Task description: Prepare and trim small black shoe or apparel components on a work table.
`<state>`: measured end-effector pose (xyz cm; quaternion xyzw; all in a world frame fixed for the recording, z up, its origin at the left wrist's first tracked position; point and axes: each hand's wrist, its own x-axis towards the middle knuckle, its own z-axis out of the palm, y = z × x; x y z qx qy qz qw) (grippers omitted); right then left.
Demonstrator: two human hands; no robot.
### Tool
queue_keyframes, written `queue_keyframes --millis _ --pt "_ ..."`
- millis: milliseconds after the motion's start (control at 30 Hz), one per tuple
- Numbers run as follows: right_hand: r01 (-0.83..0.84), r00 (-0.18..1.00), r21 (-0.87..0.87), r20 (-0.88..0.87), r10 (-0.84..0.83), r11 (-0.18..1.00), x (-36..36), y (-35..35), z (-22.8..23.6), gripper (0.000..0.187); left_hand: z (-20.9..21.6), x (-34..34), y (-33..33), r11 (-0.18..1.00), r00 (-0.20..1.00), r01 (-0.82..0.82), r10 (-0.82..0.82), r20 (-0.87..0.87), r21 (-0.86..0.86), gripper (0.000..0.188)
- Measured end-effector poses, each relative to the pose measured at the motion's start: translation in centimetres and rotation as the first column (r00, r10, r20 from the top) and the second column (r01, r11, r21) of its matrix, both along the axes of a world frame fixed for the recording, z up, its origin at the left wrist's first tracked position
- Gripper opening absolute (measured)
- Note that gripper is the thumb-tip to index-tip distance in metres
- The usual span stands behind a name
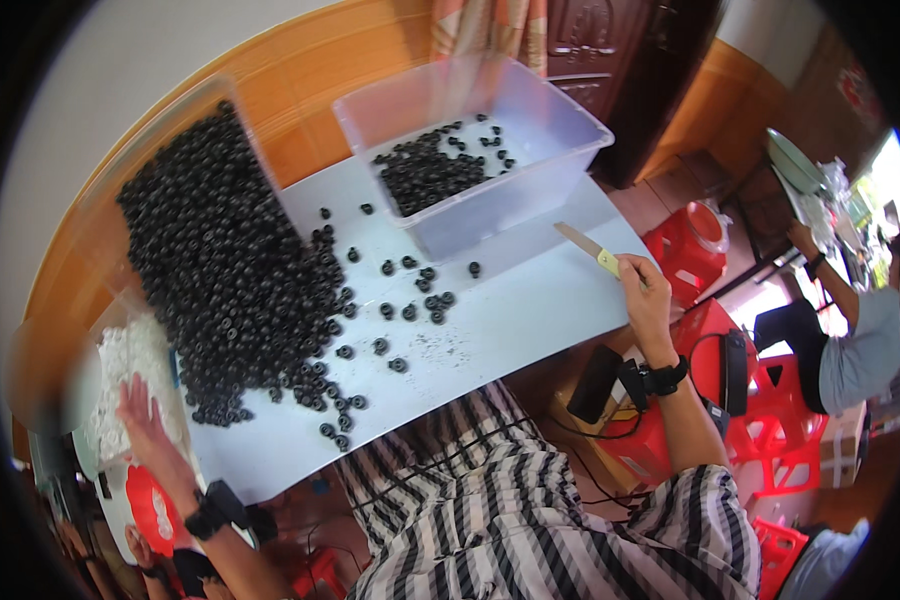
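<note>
Seemingly, the left hand [150, 435] is outstretched over white pieces [135, 360].

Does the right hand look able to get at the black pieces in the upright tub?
Probably, from above: the tub is open on top, though its wall stands between the right hand and the black pieces. The knife in that hand might hinder grabbing.

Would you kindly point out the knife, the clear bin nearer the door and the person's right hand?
Knife [587, 244], head view: on the blade, near the handle.
Clear bin [515, 212], head view: on its near side wall.
Right hand [646, 305], head view: on the middle of the hand.
</note>
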<state>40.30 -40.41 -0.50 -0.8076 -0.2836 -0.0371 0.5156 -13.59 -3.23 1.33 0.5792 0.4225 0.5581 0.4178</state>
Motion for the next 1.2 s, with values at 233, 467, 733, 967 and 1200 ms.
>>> queue_keyframes --millis 233,467,733,967,1200 --pt "0.195 0.86 -0.045 0.488 -0.149 0.98 0.3 -1.1 -0.3 0.018 3.8 3.5 -4.5 0.96 0.973 0.211 -0.188 -0.137 0.185 0.074" --pt "0.224 0.9 -0.362 0.432 -0.05 0.905 -0.1 0.1 -0.2 0.017 4.9 7.8 -8.0 0.883 0.869 0.456 -0.416 -0.268 0.109 0.08" --pt "0.137 0.892 -0.364 0.45 0.046 0.921 0.8 2.0 -0.6 0.021 5.7 10.7 -10.0 0.848 0.82 0.522 -0.469 -0.328 0.094 0.078" --pt "0.104 0.874 -0.235 0.486 0.024 0.966 0.0 0.7 1.5 0.02 5.7 11.2 -9.8 0.809 0.796 0.573 -0.511 -0.323 0.133 0.075" --pt "-0.074 0.995 0.006 0.064 0.074 0.997 -2.0 -4.7 5.9 0.02 4.3 11.8 -8.9 0.83 0.813 0.556 -0.532 -0.234 0.044 0.072"
